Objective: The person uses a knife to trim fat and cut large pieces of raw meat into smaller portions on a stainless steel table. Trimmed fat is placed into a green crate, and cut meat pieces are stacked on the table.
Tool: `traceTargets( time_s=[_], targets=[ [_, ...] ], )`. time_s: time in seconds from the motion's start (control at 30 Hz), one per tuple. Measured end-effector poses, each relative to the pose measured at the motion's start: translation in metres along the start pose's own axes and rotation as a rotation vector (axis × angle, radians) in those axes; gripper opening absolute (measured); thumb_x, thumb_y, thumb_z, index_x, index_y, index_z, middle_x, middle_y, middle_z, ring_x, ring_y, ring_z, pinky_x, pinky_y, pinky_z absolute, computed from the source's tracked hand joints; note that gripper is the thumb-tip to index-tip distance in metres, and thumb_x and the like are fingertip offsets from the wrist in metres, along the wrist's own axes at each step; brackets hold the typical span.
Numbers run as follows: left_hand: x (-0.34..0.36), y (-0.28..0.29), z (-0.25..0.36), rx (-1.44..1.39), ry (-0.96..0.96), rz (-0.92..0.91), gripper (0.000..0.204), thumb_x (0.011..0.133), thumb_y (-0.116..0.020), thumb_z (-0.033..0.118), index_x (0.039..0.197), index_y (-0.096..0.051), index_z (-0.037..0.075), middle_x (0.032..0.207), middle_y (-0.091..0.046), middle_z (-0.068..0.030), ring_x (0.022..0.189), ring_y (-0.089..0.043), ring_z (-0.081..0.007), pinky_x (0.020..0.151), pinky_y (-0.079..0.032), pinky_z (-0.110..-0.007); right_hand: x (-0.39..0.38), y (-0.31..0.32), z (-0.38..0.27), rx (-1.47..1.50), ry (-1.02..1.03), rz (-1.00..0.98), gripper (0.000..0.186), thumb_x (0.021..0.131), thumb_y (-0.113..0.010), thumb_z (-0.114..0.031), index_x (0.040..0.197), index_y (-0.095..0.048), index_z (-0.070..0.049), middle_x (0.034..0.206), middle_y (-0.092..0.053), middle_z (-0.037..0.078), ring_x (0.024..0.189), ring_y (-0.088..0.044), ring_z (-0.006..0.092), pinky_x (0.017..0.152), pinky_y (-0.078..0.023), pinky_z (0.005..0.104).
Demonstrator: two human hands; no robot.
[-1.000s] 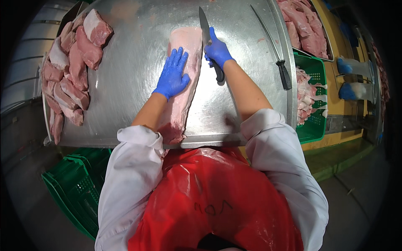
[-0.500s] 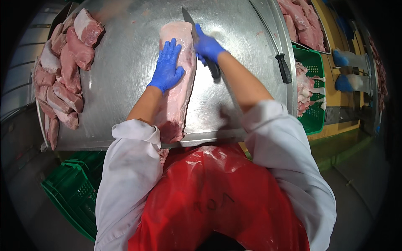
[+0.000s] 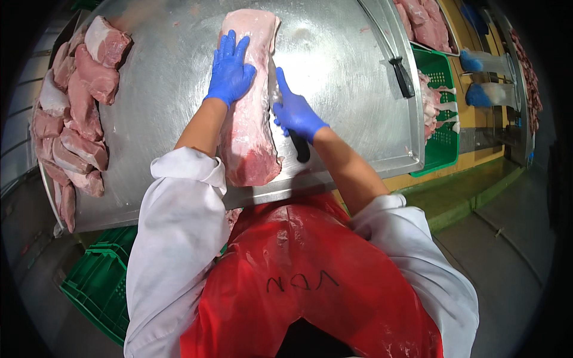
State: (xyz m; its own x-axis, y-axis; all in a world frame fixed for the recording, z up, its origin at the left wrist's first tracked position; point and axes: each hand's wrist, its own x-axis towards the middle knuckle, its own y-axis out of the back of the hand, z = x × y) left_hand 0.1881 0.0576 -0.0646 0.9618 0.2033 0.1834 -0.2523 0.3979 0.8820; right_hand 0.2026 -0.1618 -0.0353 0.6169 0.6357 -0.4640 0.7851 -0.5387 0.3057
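A long slab of pale pink meat (image 3: 253, 113) with a fatty top lies lengthwise on the steel table (image 3: 161, 119) in front of me. My left hand (image 3: 230, 74), in a blue glove, rests flat on its left upper part with the fingers stretched out. Along the slab's right edge, my blue-gloved right hand (image 3: 296, 112) grips a knife by its black handle (image 3: 300, 147). The forefinger points forward along the blade, which is mostly hidden beside the meat.
Several meat pieces (image 3: 83, 101) are heaped at the table's left edge. A sharpening steel (image 3: 401, 76) with a black handle lies at the right. Beyond that edge stand a green crate (image 3: 441, 143) of trimmings and a tray of meat (image 3: 427, 27). Green crates (image 3: 98, 280) stand below left.
My right hand has drawn the knife toward me along the slab's right side. The slab sits a little farther up in view, my left hand still on it.
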Motion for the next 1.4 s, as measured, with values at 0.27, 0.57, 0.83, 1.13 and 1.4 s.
traceTargets(
  time_s=[0.27, 0.57, 0.83, 1.13, 1.4],
  targets=[
    [0.017, -0.008, -0.003, 0.075, 0.031, 0.07, 0.065, 0.091, -0.05, 0.034, 0.153, -0.039, 0.018, 0.163, -0.019, -0.0253, 0.152, -0.017, -0.0425, 0.122, -0.017, -0.053, -0.014, -0.032, 0.031, 0.003, 0.156, 0.106, 0.088, 0.094, -0.052, -0.008, 0.162, 0.002, -0.021, 0.078, -0.066, 0.016, 0.058, -0.064, 0.0227, 0.058, -0.055, 0.0357],
    [-0.013, 0.009, 0.019, 0.129, 0.13, -0.148, 0.073, 0.091, -0.053, 0.041, 0.157, -0.029, 0.021, 0.163, -0.015, -0.0275, 0.149, -0.02, -0.0472, 0.119, -0.023, -0.059, -0.244, -0.053, 0.026, 0.107, -0.063, -0.264, 0.084, 0.097, -0.049, -0.018, 0.161, 0.005, -0.018, 0.08, -0.066, 0.021, 0.062, -0.066, 0.0287, 0.063, -0.055, 0.0443],
    [-0.006, 0.074, 0.02, -0.328, 0.522, -0.262, 0.084, 0.072, -0.077, 0.027, 0.141, -0.042, -0.006, 0.113, -0.064, -0.0276, 0.106, -0.067, -0.033, 0.084, -0.055, -0.044, -0.322, 0.059, 0.061, 0.424, -0.126, 0.294, 0.087, 0.093, -0.048, 0.001, 0.163, -0.004, -0.027, 0.071, -0.055, 0.003, 0.05, -0.05, 0.0075, 0.042, -0.048, 0.0236],
    [-0.012, 0.021, 0.118, 0.377, 0.562, -0.148, 0.105, 0.059, -0.089, 0.044, 0.139, -0.045, -0.007, 0.119, -0.066, -0.0226, 0.112, -0.067, -0.0359, 0.093, -0.056, -0.042, -0.265, 0.112, 0.09, 0.332, -0.097, 0.318, 0.09, 0.09, -0.05, -0.004, 0.162, -0.003, -0.03, 0.07, -0.059, 0.006, 0.054, -0.057, 0.0131, 0.046, -0.051, 0.0274],
    [0.036, 0.08, 0.052, -0.189, 0.621, -0.461, 0.075, 0.067, -0.078, 0.033, 0.129, -0.057, -0.005, 0.12, -0.067, -0.0215, 0.108, -0.068, -0.0318, 0.094, -0.055, -0.041, -0.255, 0.167, 0.108, 0.351, -0.067, 0.28, 0.088, 0.093, -0.05, -0.002, 0.162, -0.002, -0.027, 0.071, -0.061, 0.007, 0.052, -0.055, 0.0124, 0.046, -0.049, 0.0275]
  ],
)
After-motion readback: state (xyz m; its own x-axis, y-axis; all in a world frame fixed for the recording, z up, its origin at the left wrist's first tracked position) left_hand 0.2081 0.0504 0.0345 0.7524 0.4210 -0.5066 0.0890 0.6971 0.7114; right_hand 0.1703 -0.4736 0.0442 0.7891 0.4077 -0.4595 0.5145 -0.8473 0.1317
